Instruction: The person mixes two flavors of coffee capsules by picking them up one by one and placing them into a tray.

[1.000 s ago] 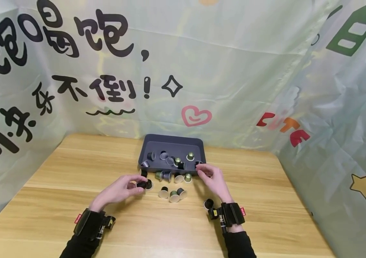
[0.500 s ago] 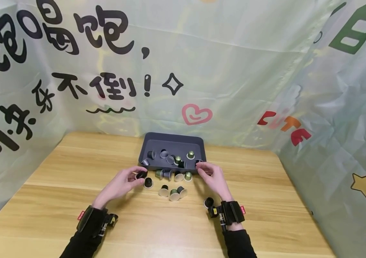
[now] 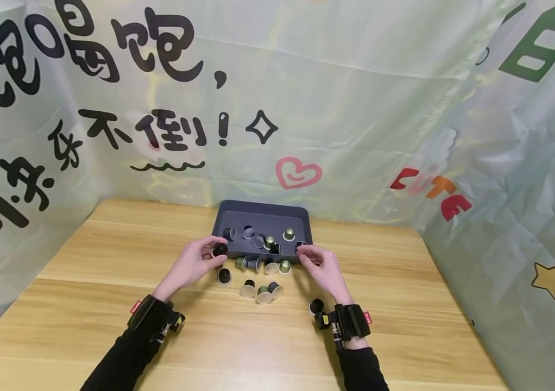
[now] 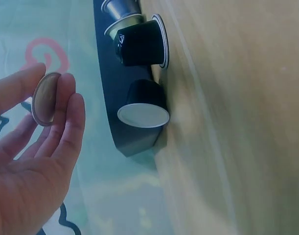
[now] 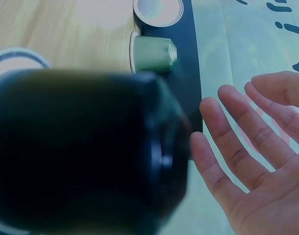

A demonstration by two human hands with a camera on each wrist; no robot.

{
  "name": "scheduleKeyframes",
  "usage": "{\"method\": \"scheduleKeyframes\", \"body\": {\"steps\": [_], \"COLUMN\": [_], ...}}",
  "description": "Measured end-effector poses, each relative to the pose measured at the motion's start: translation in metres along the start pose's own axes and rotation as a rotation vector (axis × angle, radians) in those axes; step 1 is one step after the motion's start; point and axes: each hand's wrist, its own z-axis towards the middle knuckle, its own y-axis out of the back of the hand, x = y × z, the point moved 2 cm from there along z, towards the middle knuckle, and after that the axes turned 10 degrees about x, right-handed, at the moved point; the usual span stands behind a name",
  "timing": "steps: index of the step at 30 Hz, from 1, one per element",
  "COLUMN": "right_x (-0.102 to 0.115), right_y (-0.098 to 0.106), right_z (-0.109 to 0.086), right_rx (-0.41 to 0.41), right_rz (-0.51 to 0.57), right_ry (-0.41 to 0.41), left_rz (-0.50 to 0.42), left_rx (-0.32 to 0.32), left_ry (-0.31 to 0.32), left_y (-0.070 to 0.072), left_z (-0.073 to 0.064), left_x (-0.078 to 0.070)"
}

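My left hand (image 3: pixel 188 267) pinches a black coffee capsule (image 3: pixel 220 249) at the front left corner of the dark tray (image 3: pixel 263 209). In the left wrist view the foil lid (image 4: pixel 44 99) of that capsule shows between thumb and fingers. My right hand (image 3: pixel 325 272) hovers by the tray's front right corner with relaxed fingers, beside a dark capsule (image 3: pixel 301 244) inside it. The right wrist view shows nothing between those fingers. Inside the tray lie several capsules, among them a green capsule (image 3: pixel 289 234). More stand or lie before it, such as another black capsule (image 3: pixel 225 276).
A loose dark capsule (image 3: pixel 315 307) lies near the right wrist; it looms blurred in the right wrist view. Three capsules, one of them a green-bodied capsule (image 3: pixel 264 295), sit mid-table. Printed cloth (image 3: pixel 355 108) encloses the wooden table (image 3: pixel 238 347) at back and sides.
My left hand has moved forward from the table before the tray to its front left corner, carrying the black coffee capsule. My right hand has stayed in place.
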Motion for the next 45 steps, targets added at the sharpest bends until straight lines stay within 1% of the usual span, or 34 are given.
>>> {"method": "scheduleKeyframes", "body": {"steps": [3, 8, 10, 14, 17, 20, 25, 28, 32, 36, 41, 45], "right_x": [0.000, 0.000, 0.001, 0.001, 0.002, 0.002, 0.002, 0.001, 0.000, 0.000, -0.001, 0.000], "right_y": [0.000, 0.002, 0.002, 0.002, 0.002, 0.003, 0.003, 0.003, 0.003, 0.003, 0.002, 0.002], "right_z": [-0.001, -0.001, 0.000, 0.000, 0.000, -0.001, 0.000, 0.000, 0.000, 0.000, 0.000, 0.000], "right_rx": [0.003, -0.003, -0.006, 0.000, 0.004, 0.002, 0.003, 0.004, 0.001, 0.004, 0.010, 0.010], "right_rz": [0.011, 0.005, 0.000, -0.008, -0.011, 0.002, 0.003, -0.005, -0.005, -0.004, -0.007, -0.012], "right_ry": [0.007, 0.021, 0.023, 0.020, 0.019, 0.027, 0.022, 0.014, 0.012, 0.021, 0.044, 0.036], "left_rz": [-0.003, -0.009, -0.011, -0.049, -0.067, -0.061, -0.068, -0.069, -0.040, 0.000, 0.065, 0.120], "left_rx": [0.013, 0.045, 0.054, 0.066, 0.061, 0.044, 0.020, 0.020, 0.024, 0.022, 0.016, 0.023], "left_ry": [-0.014, -0.011, -0.020, -0.062, -0.067, -0.061, -0.054, -0.034, -0.001, 0.010, 0.031, 0.053], "left_y": [0.000, 0.001, 0.002, 0.003, 0.004, 0.005, 0.006, 0.006, 0.007, 0.007, 0.006, 0.005], "left_z": [0.007, 0.018, 0.022, 0.031, 0.037, 0.041, 0.048, 0.050, 0.056, 0.063, 0.072, 0.079], "left_x": [-0.002, -0.004, -0.004, -0.002, 0.000, 0.000, -0.004, -0.007, -0.006, -0.002, 0.001, 0.002]}}
